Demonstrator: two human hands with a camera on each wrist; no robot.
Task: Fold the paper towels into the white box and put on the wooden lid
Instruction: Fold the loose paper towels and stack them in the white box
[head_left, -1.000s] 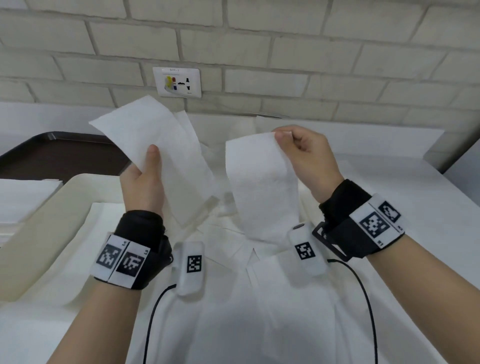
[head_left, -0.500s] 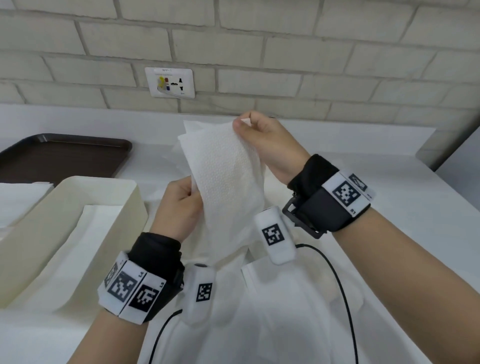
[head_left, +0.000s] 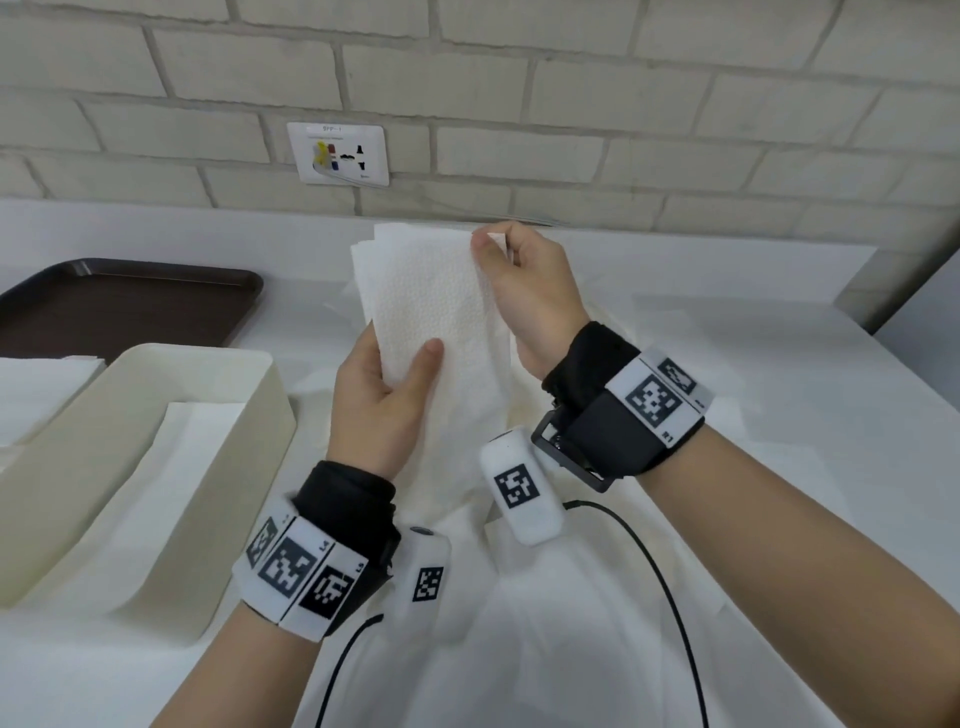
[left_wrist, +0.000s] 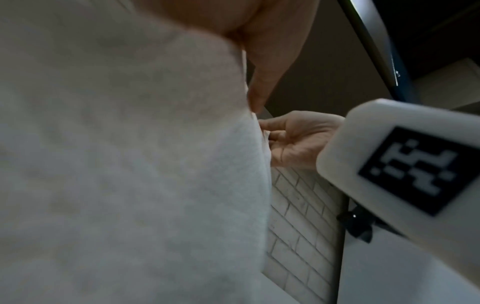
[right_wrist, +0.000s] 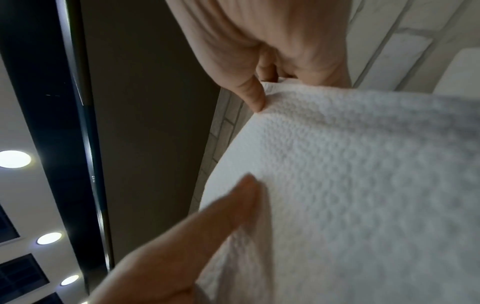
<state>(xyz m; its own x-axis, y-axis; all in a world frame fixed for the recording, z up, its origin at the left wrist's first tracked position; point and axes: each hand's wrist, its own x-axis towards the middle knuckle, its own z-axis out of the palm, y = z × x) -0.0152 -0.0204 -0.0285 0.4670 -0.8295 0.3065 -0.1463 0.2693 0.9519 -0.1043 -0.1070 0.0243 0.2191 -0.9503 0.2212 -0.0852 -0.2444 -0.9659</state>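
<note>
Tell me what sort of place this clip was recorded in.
Probably a canteen or office pantry counter: a white counter against a painted brick wall with a wall socket, a brown serving tray, recessed ceiling lights.

Head view down over both hands; wrist views close, upward, sharing the paper towel (head_left: 441, 306)

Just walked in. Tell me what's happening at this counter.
A person is folding a paper towel in the air above the counter. The right hand pinches its top edge; the left hand holds it lower down. The white box sits open to the left with paper already inside. More towels lie loose below. No lid is in view.
</note>
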